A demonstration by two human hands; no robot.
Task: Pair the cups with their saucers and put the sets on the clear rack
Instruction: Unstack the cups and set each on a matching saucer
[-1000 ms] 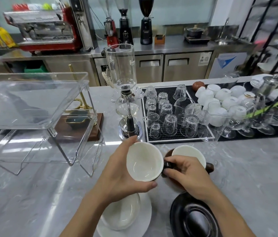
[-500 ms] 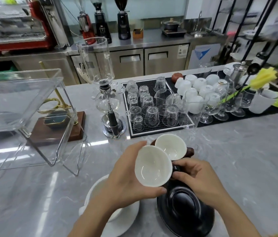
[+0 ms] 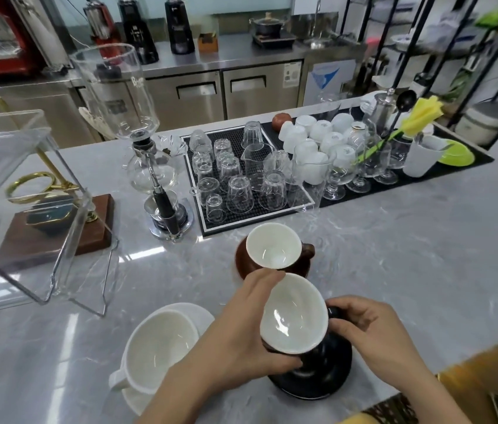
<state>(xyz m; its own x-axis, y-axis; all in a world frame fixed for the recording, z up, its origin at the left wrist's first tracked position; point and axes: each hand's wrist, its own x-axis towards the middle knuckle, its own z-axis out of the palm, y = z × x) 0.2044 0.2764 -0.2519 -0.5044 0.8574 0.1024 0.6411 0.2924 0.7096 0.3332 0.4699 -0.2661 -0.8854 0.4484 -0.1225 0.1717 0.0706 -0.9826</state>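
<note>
Over the round black ceramic saucer (image 3: 318, 382) at the counter's near edge, the left hand (image 3: 241, 338) wraps the black, white-lined cup (image 3: 295, 315) while the right hand (image 3: 370, 328) pinches its handle, probably to seat it squarely. It hangs tilted, glossy and empty. Its set belongs on the clear acrylic rack (image 3: 27, 209), well apart to the left.

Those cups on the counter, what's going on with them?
A person is matching cups to saucers. Both hands hold a black cup with a white inside, tilted over the black saucer: left hand around its body, right hand at its handle. A brown cup and a white cup sit on their saucers. The clear rack holds no sets.
</note>
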